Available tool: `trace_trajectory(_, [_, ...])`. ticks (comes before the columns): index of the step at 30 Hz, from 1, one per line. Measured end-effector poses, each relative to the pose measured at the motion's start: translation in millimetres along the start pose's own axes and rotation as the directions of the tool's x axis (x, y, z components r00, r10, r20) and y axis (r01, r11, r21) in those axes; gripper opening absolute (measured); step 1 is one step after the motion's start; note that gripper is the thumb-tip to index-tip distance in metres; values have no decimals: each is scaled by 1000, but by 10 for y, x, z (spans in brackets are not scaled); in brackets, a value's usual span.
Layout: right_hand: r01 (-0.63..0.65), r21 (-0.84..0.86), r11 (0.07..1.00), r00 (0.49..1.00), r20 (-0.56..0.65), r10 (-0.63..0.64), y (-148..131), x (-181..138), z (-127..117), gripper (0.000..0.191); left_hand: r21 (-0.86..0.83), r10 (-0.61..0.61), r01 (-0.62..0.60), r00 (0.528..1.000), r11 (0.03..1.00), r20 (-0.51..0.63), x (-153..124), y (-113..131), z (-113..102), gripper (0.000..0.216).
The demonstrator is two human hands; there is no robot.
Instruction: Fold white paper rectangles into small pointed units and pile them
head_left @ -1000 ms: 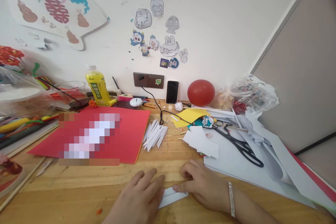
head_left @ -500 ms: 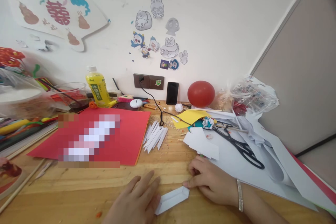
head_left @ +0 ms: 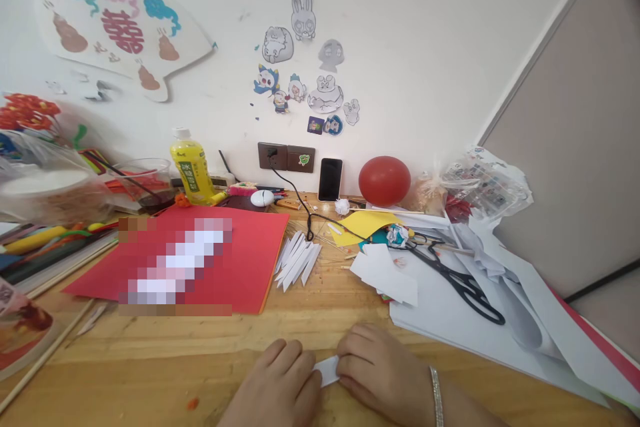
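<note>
A small folded strip of white paper (head_left: 329,371) lies on the wooden table in front of me, mostly covered by my hands. My left hand (head_left: 283,380) has its fingers curled and pressed onto the strip's left end. On the right end, my right hand (head_left: 375,363) closes its fingers over the paper; a sparkling bracelet circles that wrist. Only a short middle piece of the strip shows between the two hands. Beyond them sits a bunch of folded white paper pieces (head_left: 299,259). Flat white paper slips (head_left: 385,273) lie farther right.
Red paper sheets (head_left: 250,260) lie at left, near a yellow drink bottle (head_left: 193,167). Black-handled scissors (head_left: 460,283) rest on large white sheets (head_left: 450,327) at right. A phone (head_left: 331,180) and a red balloon (head_left: 385,181) stand by the wall. A cable (head_left: 295,190) runs from the socket.
My right hand has moved down and left onto the paper strip, closer to my left hand. The left hand's fingers have curled in, and less of the strip shows.
</note>
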State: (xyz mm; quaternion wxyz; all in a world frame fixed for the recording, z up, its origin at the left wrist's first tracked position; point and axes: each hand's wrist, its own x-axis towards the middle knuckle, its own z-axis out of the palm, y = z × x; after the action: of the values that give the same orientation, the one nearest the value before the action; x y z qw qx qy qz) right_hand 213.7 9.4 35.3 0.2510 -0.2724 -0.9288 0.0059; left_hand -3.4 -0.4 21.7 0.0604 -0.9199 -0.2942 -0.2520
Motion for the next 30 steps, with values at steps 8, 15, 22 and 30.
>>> trace_trajectory(8, [-245, 162, 956, 968, -11, 250, -1, 45, 92, 14, -86, -178, 184, 981, 979, 70, 26, -50, -11, 26])
trace_trajectory(15, [-441, 52, 896, 896, 86, 436, 36, 81, 86, 11, -73, -331, 336, 941, 939, 76, 90, -52, -59, 22])
trace_trajectory(22, [-625, 34, 780, 766, 216, 605, 29, 151, -39, 22, -57, -407, 435, 875, 899, 261, 108, -98, -128, 27])
trace_trajectory(30, [-674, -73, 735, 720, 161, 675, 8, 129, 13, 25, -36, -400, 424, 877, 905, 267, 73, -89, -88, 13])
